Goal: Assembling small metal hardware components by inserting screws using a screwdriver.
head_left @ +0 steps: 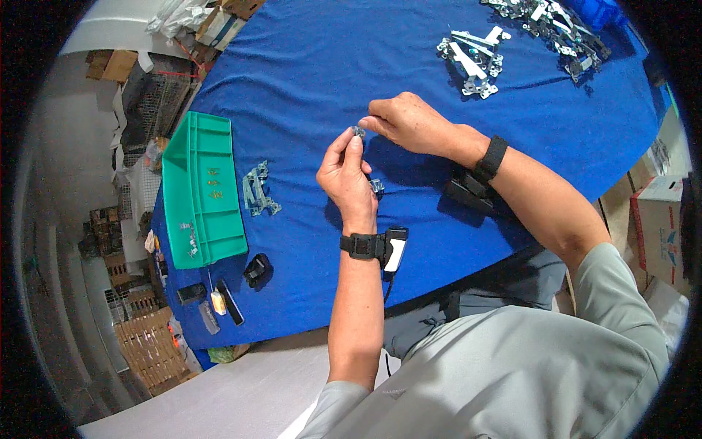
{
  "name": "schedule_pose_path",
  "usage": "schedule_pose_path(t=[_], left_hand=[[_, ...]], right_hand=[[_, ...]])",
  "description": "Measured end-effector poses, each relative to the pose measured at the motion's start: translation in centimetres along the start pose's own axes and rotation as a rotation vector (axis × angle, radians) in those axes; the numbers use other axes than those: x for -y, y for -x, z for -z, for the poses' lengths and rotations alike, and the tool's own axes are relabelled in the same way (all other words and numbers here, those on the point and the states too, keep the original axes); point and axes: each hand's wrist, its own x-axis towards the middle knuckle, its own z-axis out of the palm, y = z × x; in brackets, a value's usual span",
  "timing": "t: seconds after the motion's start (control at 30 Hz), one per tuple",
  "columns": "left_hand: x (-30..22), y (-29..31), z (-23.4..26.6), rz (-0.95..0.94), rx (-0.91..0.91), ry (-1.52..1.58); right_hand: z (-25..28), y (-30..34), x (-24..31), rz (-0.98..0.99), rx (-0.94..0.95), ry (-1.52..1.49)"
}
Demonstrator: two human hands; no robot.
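Above the middle of the blue-covered table, my left hand [344, 178] is closed around a small silvery metal bracket [376, 186]. One end of it shows below the palm, and another shiny bit stands out at the thumb and fingertips; the middle is hidden by the fingers. My right hand [413, 123] comes in from the right with thumb and forefinger pinched together right at that upper end. Whatever lies between those right fingertips is too small to make out. Both wrists wear black straps.
A green compartment tray [238, 245] with small brass and silver pieces stands at left. Beside it lies a metal bracket assembly [257, 190]. Similar assemblies [474, 62] and a larger pile [559, 33] are at far right. Small black items [257, 271] lie near the front left edge.
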Motion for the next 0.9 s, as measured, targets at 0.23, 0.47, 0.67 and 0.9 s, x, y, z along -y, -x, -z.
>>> schedule_pose_path(t=[0.23,0.47,0.67,0.9], left_hand=[[0.0,0.0,-0.1,0.009,-0.008,0.012],[0.0,0.0,-0.2,0.008,0.006,0.008],[0.1,0.0,0.0,0.009,-0.007,0.007],[0.2,0.0,-0.3,0.008,0.016,0.025]], right_hand=[[-0.2,0.2,-0.4,0.024,-0.061,-0.080],[-0.3,0.1,-0.5,0.056,-0.124,-0.146],[0.2,-0.1,-0.1,-0.049,0.045,0.036],[-0.5,0.3,-0.9,0.062,-0.129,-0.153]])
